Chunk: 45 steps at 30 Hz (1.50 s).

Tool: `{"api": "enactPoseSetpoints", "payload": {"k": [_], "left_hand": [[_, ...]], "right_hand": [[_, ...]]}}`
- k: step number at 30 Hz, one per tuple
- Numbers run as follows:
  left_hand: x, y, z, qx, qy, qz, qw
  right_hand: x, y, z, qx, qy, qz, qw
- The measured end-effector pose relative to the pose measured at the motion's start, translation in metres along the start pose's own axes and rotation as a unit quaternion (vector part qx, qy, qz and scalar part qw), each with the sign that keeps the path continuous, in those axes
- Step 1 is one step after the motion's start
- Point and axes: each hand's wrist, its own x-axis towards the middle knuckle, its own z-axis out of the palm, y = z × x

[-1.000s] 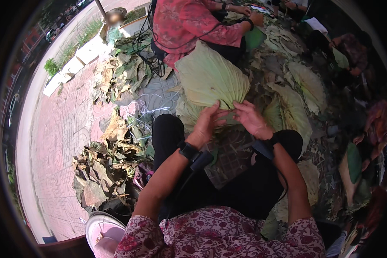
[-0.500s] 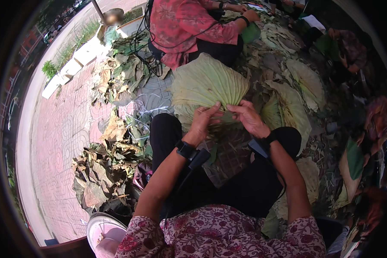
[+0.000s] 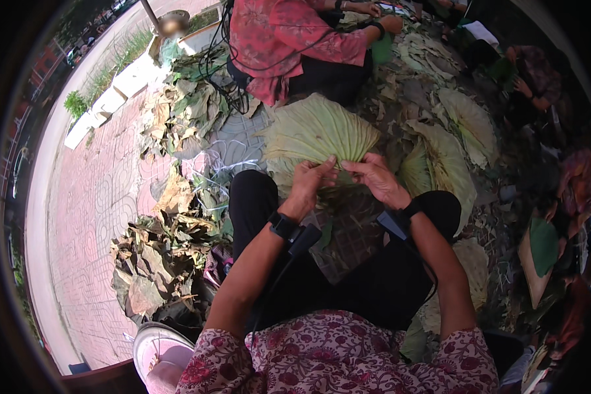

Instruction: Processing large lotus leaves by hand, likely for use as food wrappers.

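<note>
In front of me, between my knees, I hold a large pale green, fan-shaped dried lotus leaf (image 3: 322, 128). Its ribs run together toward my fingers, and its wide edge points away from me. My left hand (image 3: 313, 180) pinches the gathered near edge between thumb and fingers. Close beside it, my right hand (image 3: 376, 178) pinches the same edge. More pale leaf shows beneath the held one, partly hidden by my hands. Dark bands with small devices sit on both wrists.
More flattened leaves (image 3: 443, 171) lie to the right. Brown crumpled leaves (image 3: 154, 269) are heaped at the left, near a pale round container (image 3: 161, 354). White string (image 3: 226, 164) lies on the paving. A person in a red patterned top (image 3: 295, 39) sits ahead; others work at the right.
The leaf's far edge has dropped and curved a little, its outline now rounder. Both hands stay almost in place, still pinching. The person ahead has moved their hands slightly.
</note>
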Motion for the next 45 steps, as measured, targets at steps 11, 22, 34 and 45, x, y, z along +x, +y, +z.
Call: {"api": "enactPoseSetpoints", "payload": {"k": [11,22,34,45], "left_hand": [[0.0,-0.002,-0.004,0.012,-0.015,-0.003,1.0],[-0.002,-0.002,-0.004,0.031,-0.014,0.022,0.999],[-0.002,-0.005,-0.004,0.034,-0.03,0.0,0.999],[-0.004,-0.002,-0.001,0.006,-0.006,0.0,1.0]], "right_hand": [[-0.005,-0.003,0.002,-0.01,-0.036,0.001,0.999],[-0.006,0.001,0.002,0.017,-0.054,0.049,0.997],[-0.005,0.014,0.003,0.029,-0.059,0.059,0.996],[-0.007,0.006,0.011,0.052,-0.073,0.085,0.992]]}}
